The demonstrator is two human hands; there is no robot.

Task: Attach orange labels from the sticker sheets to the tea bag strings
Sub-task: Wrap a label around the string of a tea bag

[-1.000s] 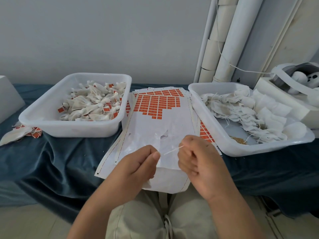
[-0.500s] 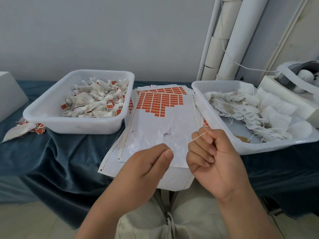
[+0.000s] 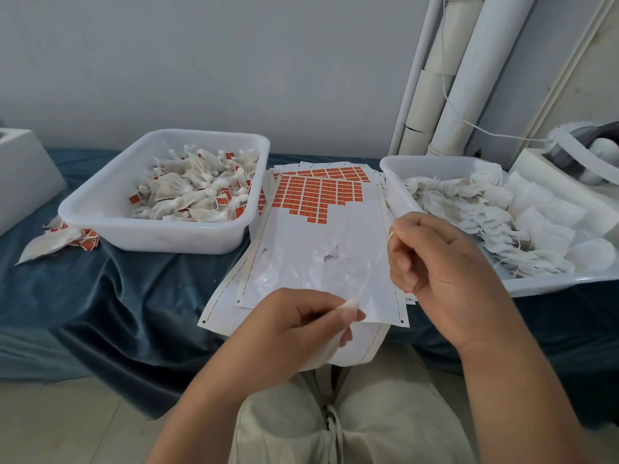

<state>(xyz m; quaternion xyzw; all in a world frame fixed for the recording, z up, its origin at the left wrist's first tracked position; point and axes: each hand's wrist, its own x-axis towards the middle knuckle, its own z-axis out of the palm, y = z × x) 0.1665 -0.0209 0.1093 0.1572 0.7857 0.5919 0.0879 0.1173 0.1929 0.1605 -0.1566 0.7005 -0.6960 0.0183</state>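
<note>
A pale grey wall (image 3: pixel 234 61) backs a low surface (image 3: pixel 552 323) draped in dark blue cloth (image 3: pixel 117 296), with white pipes (image 3: pixel 462 95) rising at one o'clock. In the middle of the surface lies a stack of sticker sheets (image 3: pixel 318 242). The orange labels (image 3: pixel 315 195) fill only the far end, and the near part is bare white backing that overhangs the front edge above the person's lap. At nine o'clock from the sheets sits a white tub (image 3: pixel 160 237) of labelled bags (image 3: pixel 194 192), touching the stack's edge. A few loose bags (image 3: pixel 60 239) lie on the cloth just beside the tub, and a white foam block (image 3: pixel 23 175) stands farther out at nine o'clock. At three o'clock from the sheets a second tub (image 3: pixel 552 285) holds plain bags (image 3: pixel 495 222) with bare strings. Over the near end of the sheets, the left hand (image 3: pixel 294 323) pinches a tea bag (image 3: pixel 351 304) by its top between thumb and forefinger. Its thin string (image 3: pixel 371 272) runs up toward one o'clock to the right hand (image 3: pixel 435 269), whose curled fingers (image 3: pixel 407 262) and thumb nip the free end, the line drawn out between both hands.
</note>
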